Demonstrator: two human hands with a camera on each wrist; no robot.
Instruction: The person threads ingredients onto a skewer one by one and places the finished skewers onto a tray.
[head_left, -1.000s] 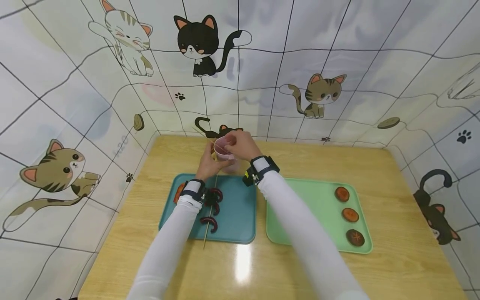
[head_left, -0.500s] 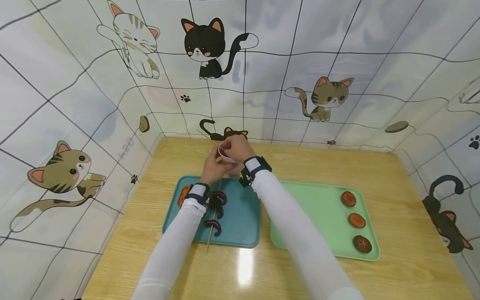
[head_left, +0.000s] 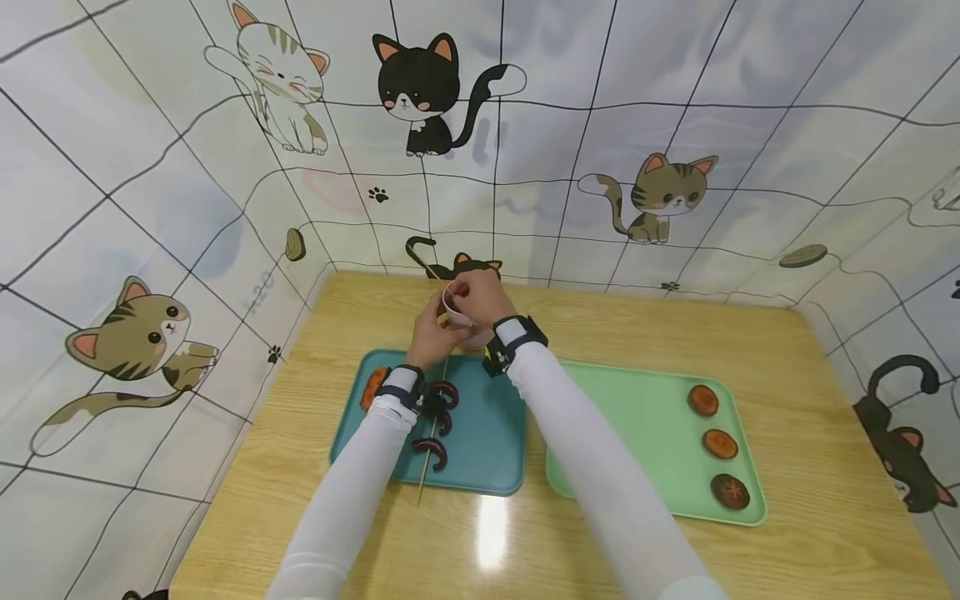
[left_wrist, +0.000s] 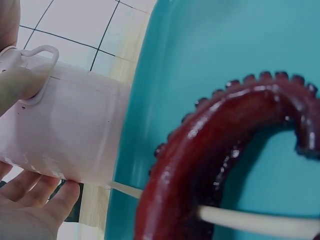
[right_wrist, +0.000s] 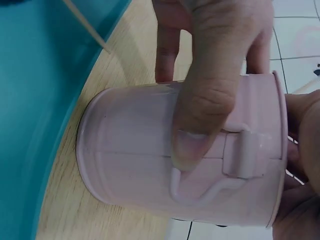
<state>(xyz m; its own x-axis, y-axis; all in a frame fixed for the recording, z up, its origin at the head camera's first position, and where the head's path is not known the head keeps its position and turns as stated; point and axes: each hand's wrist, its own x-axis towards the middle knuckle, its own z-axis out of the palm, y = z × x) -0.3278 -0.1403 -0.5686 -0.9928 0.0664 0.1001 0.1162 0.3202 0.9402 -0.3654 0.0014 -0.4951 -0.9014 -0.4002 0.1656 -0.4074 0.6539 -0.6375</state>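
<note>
My left hand (head_left: 433, 337) grips a small pale pink metal bucket (right_wrist: 135, 145) with a wire handle on its side; in the right wrist view its thumb lies across the handle. The bucket stands on the wooden table behind the teal tray. My right hand (head_left: 483, 298) has its fingers at the bucket's mouth, partly hidden, pinching a thin wooden skewer (head_left: 432, 272) that sticks out up and to the left. Below my left wrist, dark red octopus tentacles (left_wrist: 175, 165) are threaded on another skewer (left_wrist: 260, 221), lying on the teal tray (head_left: 487, 450).
An orange-red piece of food (head_left: 372, 388) lies at the teal tray's left side, beside my left wrist. A green tray (head_left: 637, 400) to the right bears three round brown slices (head_left: 720, 443) along its right side. A cat-printed wall (head_left: 555, 167) rises behind the table (head_left: 525, 550).
The skewer at the bucket's mouth has swung to a steeper angle, and my right fingers have moved left over the rim. My left hand keeps its grip. The whole view has shifted slightly.
</note>
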